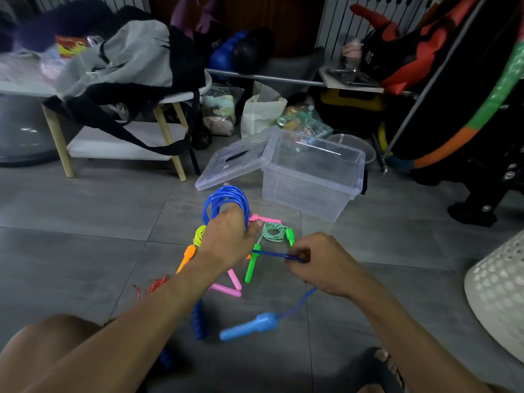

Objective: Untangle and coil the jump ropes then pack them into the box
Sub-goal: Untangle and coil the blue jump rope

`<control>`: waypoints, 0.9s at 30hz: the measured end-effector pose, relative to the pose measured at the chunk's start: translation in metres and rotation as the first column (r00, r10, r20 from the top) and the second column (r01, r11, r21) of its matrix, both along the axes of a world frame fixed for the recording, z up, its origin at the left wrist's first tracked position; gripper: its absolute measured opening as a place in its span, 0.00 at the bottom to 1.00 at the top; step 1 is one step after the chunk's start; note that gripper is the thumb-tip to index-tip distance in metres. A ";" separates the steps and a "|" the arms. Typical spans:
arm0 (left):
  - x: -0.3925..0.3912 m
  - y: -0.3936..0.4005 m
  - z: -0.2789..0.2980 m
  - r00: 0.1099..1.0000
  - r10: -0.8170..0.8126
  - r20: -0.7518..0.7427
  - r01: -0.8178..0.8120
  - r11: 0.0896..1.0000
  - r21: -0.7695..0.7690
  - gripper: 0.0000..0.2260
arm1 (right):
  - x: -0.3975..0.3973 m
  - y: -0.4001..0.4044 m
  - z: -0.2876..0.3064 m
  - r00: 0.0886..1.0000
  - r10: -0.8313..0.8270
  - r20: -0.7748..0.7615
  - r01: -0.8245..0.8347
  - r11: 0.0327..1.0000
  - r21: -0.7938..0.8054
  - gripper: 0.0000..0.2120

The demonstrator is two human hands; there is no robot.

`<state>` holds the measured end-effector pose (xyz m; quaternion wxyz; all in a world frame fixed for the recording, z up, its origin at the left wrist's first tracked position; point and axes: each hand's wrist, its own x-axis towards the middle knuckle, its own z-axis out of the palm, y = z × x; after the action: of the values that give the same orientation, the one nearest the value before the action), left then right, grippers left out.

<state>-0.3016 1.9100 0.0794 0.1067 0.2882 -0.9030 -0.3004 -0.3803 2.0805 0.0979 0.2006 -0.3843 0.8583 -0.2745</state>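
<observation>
My left hand [226,236] grips a coil of blue jump rope [224,202] held above the floor. A strand of it runs to my right hand [317,262], which pinches it. From there the rope hangs down to a light blue handle [249,326]; a dark blue handle [197,321] lies by my left forearm. On the tiles under my hands lie a green rope with green handles [273,232], pink handles [235,280], a yellow rope with an orange handle [187,256] and a red rope [157,283]. The clear plastic box [312,182] stands open beyond them.
The box's clear lid [232,163] leans beside it on the left. A low white table [119,143] with a grey and black bag [127,61] stands far left. A white perforated basket [502,285] is at the right; bags and gear line the back.
</observation>
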 end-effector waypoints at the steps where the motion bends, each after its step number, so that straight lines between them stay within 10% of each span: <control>1: 0.001 0.004 -0.001 0.998 -0.024 0.063 0.024 1.000 -0.013 0.18 | 0.004 -0.001 0.003 0.999 0.033 0.011 -0.032 0.997 -0.066 0.06; 7: 0.003 0.023 0.011 0.954 -0.299 -0.012 0.250 0.775 0.581 0.22 | -0.011 0.003 0.006 0.994 -0.053 0.100 0.085 0.931 -0.354 0.06; 11: 0.006 0.025 0.013 0.870 -0.484 -0.090 0.426 0.649 0.630 0.11 | -0.021 0.010 0.009 0.971 -0.101 0.215 0.180 0.903 -0.391 0.03; 21: 0.010 0.005 0.018 0.832 -0.353 -0.427 0.485 0.091 0.870 0.15 | -0.049 0.031 0.023 0.940 -0.137 0.313 0.267 0.865 -0.425 0.04; 27: 0.010 0.010 0.018 0.793 -0.357 -0.494 0.545 0.053 0.837 0.16 | -0.032 0.012 0.014 0.928 -0.157 0.338 0.275 0.902 -0.334 0.09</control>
<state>-0.2921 1.9202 0.0977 -0.1244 -0.0321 -0.5494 -0.8256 -0.4121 2.0926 0.1122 0.2206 -0.2701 0.7864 -0.5099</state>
